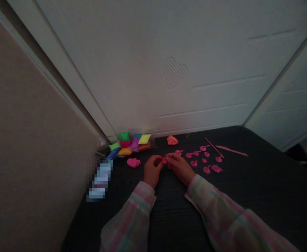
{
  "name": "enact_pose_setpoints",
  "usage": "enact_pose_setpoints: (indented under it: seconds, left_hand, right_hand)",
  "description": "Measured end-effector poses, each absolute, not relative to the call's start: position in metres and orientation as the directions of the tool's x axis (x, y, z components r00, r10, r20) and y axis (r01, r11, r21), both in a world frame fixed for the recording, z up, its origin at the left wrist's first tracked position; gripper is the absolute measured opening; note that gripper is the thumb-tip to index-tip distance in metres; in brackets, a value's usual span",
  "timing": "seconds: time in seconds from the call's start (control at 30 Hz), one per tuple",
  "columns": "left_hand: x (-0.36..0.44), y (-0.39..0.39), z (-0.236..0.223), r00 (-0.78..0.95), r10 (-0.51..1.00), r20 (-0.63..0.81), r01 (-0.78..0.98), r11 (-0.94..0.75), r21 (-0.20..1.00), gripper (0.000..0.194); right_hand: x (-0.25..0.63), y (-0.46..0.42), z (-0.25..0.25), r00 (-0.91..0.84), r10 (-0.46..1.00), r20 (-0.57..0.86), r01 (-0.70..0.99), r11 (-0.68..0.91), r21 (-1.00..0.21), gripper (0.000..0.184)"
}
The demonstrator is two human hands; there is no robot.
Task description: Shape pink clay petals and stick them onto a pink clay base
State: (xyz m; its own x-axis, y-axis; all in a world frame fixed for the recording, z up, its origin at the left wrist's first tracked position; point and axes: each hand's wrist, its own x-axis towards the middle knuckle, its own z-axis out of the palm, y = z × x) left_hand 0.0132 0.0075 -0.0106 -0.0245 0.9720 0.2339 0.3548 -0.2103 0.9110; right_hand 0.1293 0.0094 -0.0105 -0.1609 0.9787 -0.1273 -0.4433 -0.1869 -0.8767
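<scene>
A: Head view, centre of frame: small pink clay piece [165,160] pinched between left hand [152,170] and right hand [180,167], just above the dark table [248,196].

B: Risk?

A: Probably squashed out of shape by too hard a pinch; dim light hides detail. Could also smear onto finished pink pieces [204,159] just right.

B: Pose?

A: Both wrists low, fingers curled closed on the piece, sleeves [216,206] angling in from bottom. Clay packets [129,144] upper left.
</scene>
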Motion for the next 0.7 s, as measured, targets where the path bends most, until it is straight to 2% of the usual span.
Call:
enact_pose_setpoints:
  seconds: [0.1,0.2,0.3,0.47,0.7]
  left_hand:
    - [0.0133,0.0060,-0.0081,-0.003,0.966,0.259,0.375,-0.239,0.896,0.014]
    - [0.0133,0.0061,-0.0068,-0.007,0.961,0.276,0.386,-0.252,0.887,0.013]
    - [0.0135,0.0068,-0.0059,0.007,0.975,0.224,0.313,-0.214,0.925,0.015]
    - [0.0130,0.0077,-0.0036,0.089,0.995,0.051,0.053,-0.056,0.997,0.022]
    - [0.0110,0.0093,-0.0057,0.049,0.999,-0.008,0.026,0.007,1.000,0.021]
  right_hand:
    - [0.1293,0.0099,-0.0148,-0.135,0.989,-0.053,-0.333,-0.096,-0.938,0.017]
    - [0.1297,0.0107,-0.0170,-0.120,0.992,-0.026,-0.319,-0.063,-0.946,0.016]
    - [0.1295,0.0113,-0.0164,-0.136,0.989,-0.059,-0.386,-0.108,-0.916,0.015]
    - [0.1291,0.0095,-0.0119,-0.177,0.976,-0.123,-0.536,-0.201,-0.820,0.010]
    - [0.1302,0.0084,-0.0092,-0.177,0.970,-0.168,-0.544,-0.239,-0.804,0.014]
